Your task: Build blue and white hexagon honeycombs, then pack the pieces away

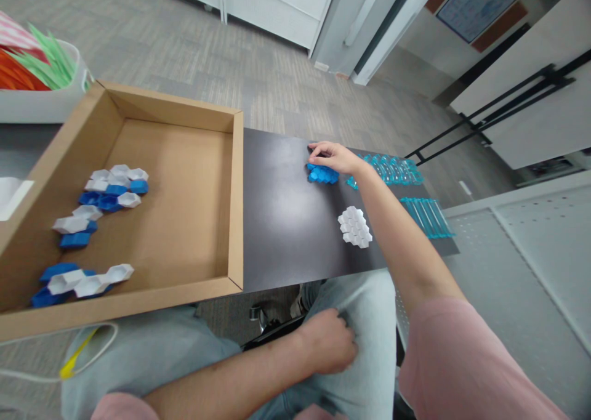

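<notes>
Here's the dark table, a shallow brown cardboard box across it, a white plastic bin at far left; right of the box, a blue hexagonal-piece cluster, a white hexagonal-piece cluster, a wavy translucent teal group beside a straight-barred teal group.

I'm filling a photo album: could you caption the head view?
Right hand at blue pieces on a dark table, left hand curled over the leg, open cardboard box alongside.
</notes>
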`<state>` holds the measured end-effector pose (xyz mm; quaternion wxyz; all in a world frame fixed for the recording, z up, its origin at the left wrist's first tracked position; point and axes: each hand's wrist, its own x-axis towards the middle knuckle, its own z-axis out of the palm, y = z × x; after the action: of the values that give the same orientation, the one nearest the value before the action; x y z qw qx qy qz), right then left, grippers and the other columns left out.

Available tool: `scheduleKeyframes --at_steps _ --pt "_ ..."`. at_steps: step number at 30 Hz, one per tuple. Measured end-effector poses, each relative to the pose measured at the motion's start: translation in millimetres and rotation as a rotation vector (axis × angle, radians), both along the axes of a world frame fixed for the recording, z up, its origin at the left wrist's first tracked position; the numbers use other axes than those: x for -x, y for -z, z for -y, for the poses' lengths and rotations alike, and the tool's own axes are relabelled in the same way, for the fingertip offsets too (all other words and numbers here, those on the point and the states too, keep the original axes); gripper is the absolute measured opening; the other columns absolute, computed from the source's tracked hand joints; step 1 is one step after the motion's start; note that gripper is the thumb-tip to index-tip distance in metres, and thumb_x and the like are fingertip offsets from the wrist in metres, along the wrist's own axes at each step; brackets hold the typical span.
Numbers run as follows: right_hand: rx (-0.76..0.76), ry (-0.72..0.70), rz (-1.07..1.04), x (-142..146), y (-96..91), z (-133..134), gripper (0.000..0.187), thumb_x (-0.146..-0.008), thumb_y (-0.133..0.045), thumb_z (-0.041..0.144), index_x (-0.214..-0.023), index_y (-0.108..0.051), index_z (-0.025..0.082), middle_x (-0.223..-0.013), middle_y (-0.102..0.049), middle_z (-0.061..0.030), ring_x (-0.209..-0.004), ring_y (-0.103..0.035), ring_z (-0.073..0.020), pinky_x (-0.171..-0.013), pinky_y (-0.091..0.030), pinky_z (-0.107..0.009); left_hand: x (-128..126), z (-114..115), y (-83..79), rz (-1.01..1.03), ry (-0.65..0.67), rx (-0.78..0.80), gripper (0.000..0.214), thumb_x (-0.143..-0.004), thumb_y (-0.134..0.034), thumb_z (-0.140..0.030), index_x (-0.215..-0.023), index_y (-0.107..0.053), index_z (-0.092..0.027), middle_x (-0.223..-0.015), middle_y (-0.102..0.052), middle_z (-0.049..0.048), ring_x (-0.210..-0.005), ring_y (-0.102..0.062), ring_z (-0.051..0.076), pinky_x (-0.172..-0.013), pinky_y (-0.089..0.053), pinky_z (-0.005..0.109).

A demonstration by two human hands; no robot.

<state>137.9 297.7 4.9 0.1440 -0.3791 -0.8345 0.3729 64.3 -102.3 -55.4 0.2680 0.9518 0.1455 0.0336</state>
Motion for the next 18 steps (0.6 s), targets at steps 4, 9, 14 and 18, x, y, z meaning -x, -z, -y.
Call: scheduleKeyframes --at_steps 4,9,14,18 --pt "0.014 0.006 -0.011 0.5 -1.2 1.7 0.023 -0.082 -0.089 0.044 -0.094 -0.087 0.024 -0.146 -0.077 -0.0128 -0.156 -0.06 -0.0343 -0.132 -0.043 -0.053 -0.6 0.7 2.5 -0.006 0.007 0.003 0.026 -0.107 -0.075 -0.04 -0.097 -0.083 -0.017 -0.099 -0.084 0.0067 -0.092 -0.082 0.023 -0.066 -0.044 0.037" --pt "0.085 0.055 -0.073 2.4 -1.6 3.1 0.025 -0.081 -0.092 0.045 -0.093 -0.084 0.024 -0.138 -0.082 -0.0128 -0.155 -0.062 -0.0338 -0.131 -0.044 -0.053 -1.0 1.6 3.4 0.019 -0.01 -0.003 0.026 -0.105 -0.078 -0.04 -0.093 -0.082 -0.018 -0.097 -0.083 0.0068 -0.088 -0.081 0.023 -0.065 -0.042 0.037" --pt "0.144 0.161 -0.108 4.4 -1.2 4.0 0.022 -0.083 -0.09 0.04 -0.09 -0.078 0.023 -0.141 -0.081 -0.0152 -0.148 -0.067 -0.0333 -0.131 -0.046 -0.054 -0.3 0.3 0.1 -0.009 0.004 0.013 0.025 -0.107 -0.075 -0.038 -0.096 -0.083 -0.017 -0.098 -0.084 0.0066 -0.092 -0.082 0.023 -0.066 -0.042 0.037" --pt "0.157 0.167 -0.095 5.2 -3.9 6.6 0.021 -0.08 -0.091 0.036 -0.087 -0.077 0.021 -0.146 -0.078 -0.0173 -0.148 -0.067 -0.0347 -0.13 -0.047 -0.055 0.2 0.8 0.5 0.0 0.005 0.016 0.025 -0.107 -0.075 -0.038 -0.097 -0.083 -0.017 -0.099 -0.084 0.0073 -0.091 -0.081 0.023 -0.066 -0.041 0.037"
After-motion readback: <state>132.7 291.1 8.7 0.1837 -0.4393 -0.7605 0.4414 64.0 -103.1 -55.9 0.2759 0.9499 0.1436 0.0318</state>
